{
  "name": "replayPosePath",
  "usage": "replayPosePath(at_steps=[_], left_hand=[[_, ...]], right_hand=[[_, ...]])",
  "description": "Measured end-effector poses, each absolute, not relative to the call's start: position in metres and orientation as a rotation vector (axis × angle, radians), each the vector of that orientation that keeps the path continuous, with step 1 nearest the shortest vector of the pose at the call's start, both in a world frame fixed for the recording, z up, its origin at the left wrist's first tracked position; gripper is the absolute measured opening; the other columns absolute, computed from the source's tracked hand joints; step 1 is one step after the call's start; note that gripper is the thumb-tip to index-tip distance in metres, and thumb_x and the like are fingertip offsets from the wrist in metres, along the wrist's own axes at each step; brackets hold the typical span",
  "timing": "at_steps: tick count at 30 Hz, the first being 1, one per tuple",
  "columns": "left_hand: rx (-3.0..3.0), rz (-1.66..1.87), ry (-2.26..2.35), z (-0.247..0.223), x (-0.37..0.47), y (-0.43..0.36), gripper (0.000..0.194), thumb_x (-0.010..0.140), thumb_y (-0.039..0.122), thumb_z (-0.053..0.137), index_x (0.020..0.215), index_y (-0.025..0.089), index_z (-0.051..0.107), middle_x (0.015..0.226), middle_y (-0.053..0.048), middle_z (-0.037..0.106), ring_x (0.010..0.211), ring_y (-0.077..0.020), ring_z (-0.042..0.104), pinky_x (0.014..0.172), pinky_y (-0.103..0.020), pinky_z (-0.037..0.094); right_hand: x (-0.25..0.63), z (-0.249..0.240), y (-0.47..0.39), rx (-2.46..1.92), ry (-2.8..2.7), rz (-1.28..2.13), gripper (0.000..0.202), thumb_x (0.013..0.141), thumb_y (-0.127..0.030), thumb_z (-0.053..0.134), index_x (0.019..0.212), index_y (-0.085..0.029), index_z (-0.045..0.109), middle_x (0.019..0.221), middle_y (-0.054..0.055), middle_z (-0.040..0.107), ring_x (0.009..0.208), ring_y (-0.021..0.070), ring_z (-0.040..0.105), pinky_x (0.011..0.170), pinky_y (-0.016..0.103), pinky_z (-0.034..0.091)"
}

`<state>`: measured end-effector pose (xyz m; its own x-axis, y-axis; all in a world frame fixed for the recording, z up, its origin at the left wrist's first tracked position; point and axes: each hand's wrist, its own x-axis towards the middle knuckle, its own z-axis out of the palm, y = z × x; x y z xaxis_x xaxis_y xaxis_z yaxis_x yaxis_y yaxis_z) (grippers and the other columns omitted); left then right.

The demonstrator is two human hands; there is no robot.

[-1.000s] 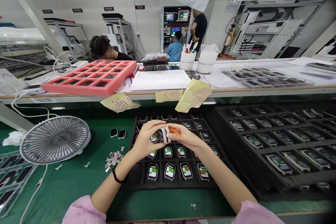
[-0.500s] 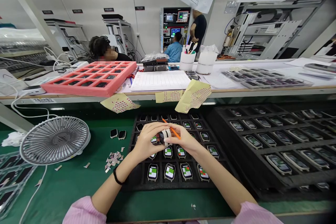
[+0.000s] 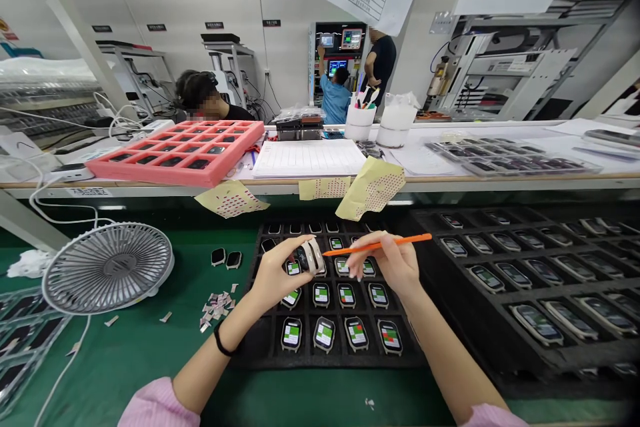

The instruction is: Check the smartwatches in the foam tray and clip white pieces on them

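Left hand [image 3: 274,273] raised over the black tray [image 3: 345,361], thumb and fingers curled round a pair of pale-rimmed watch cases [image 3: 314,257]; the cases stand on edge, side by side, gripped between thumb below and fingers above. Right hand [image 3: 400,270] just to the right, fingers bent and pinched on an orange stick [image 3: 417,237] — pointed end aimed left, close to the held cases; whether it touches them, cannot tell. Black tray sits on the green worktop [image 3: 295,392], watches in its compartments, many screens lit white and green. Front row holds four; the front right watch [image 3: 389,337] shows a red patch as well. Left of the tray, two loose watches [image 3: 226,258] lie near each other, dark-faced, with a scatter of small strips [image 3: 217,307] nearer the person. Grey fan [image 3: 107,267] farther left, lying face up. A second dark tray [image 3: 463,297] at right, tilted in view, with rows of watches. Raised shelf [image 3: 440,177] behind carries a pink tray [image 3: 215,176], lined paper [image 3: 310,159] and a white pen cup [image 3: 358,123]; yellow dotted sheets [image 3: 371,188] hang at its front edge — three in all. Black band [image 3: 221,339] on the left wrist.
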<state>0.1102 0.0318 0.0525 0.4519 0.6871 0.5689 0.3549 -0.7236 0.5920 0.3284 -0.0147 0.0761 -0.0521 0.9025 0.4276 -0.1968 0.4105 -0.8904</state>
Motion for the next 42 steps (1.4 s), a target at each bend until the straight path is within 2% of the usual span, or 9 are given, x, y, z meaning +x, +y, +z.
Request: replayPosePath(at_steps=[2,5,15,23,29,37,40,42], left_hand=[[2.332,1.190,0.867,0.054,0.111,0.030,0.045,0.075,0.022,0.069,0.119,0.022,0.059,0.113,-0.008,0.069,0.096,-0.0239,0.067,0.076,-0.033,0.055],[2.347,1.223,0.842,0.055,0.112,0.029,0.045,0.074,0.022,0.070,0.118,0.022,0.059,0.113,-0.008,0.070,0.097,-0.0242,0.067,0.083,-0.035,0.055],[2.363,1.285,0.875,0.052,0.112,0.027,0.046,0.070,0.018,0.072,0.115,0.020,0.062,0.111,-0.009,0.071,0.100,-0.0266,0.067,0.089,-0.038,0.054],[2.440,1.259,0.821,0.059,0.112,0.024,0.048,0.070,0.015,0.072,0.117,0.019,0.060,0.110,-0.009,0.071,0.098,-0.0244,0.067,0.087,-0.036,0.054],[2.483,1.305,0.806,0.057,0.112,0.022,0.045,0.073,0.014,0.070,0.117,0.019,0.060,0.107,-0.008,0.072,0.095,-0.0224,0.068,0.085,-0.034,0.055],[2.502,1.288,0.820,0.062,0.111,0.022,0.046,0.073,0.012,0.069,0.117,0.019,0.059,0.105,-0.008,0.071,0.095,-0.0218,0.067,0.084,-0.034,0.055],[2.504,1.253,0.888,0.064,0.111,0.021,0.046,0.072,0.013,0.070,0.116,0.021,0.060,0.113,-0.009,0.067,0.104,-0.0242,0.062,0.089,-0.038,0.054],[2.523,1.249,0.944,0.063,0.111,0.021,0.046,0.071,0.014,0.070,0.115,0.022,0.060,0.121,-0.010,0.061,0.111,-0.0271,0.058,0.090,-0.042,0.053]], right_hand=[[0.324,0.075,-0.018,-0.712,-1.333,0.967,0.047,0.089,-0.057,0.048,0.077,-0.017,0.070,0.064,0.009,0.071,0.051,0.0208,0.065,0.042,0.032,0.051],[0.320,0.074,-0.018,-0.707,-1.376,0.882,0.049,0.092,-0.054,0.045,0.073,-0.018,0.070,0.063,0.009,0.070,0.050,0.0198,0.064,0.044,0.033,0.053],[0.317,0.070,-0.025,-0.764,-1.626,0.525,0.044,0.100,-0.036,0.034,0.084,-0.021,0.073,0.067,0.006,0.069,0.058,0.0186,0.064,0.054,0.033,0.053],[0.315,0.071,-0.031,-0.681,-1.596,0.563,0.041,0.100,-0.028,0.033,0.086,-0.022,0.071,0.071,0.006,0.070,0.062,0.0189,0.065,0.056,0.033,0.054],[0.309,0.076,-0.032,-0.612,-1.652,0.445,0.039,0.099,-0.020,0.032,0.086,-0.018,0.069,0.068,0.005,0.067,0.061,0.0159,0.064,0.054,0.029,0.054],[0.308,0.072,-0.031,-0.616,-1.627,0.444,0.037,0.100,-0.023,0.032,0.083,-0.020,0.065,0.068,0.004,0.070,0.059,0.0162,0.067,0.055,0.029,0.056],[0.306,0.067,-0.028,-0.632,-1.419,0.515,0.030,0.100,-0.027,0.034,0.084,-0.021,0.059,0.077,0.003,0.074,0.069,0.0178,0.071,0.066,0.033,0.059],[0.300,0.064,-0.024,-0.739,-1.348,0.574,0.020,0.096,-0.029,0.046,0.079,-0.022,0.052,0.089,0.005,0.075,0.084,0.0198,0.072,0.077,0.037,0.058]])
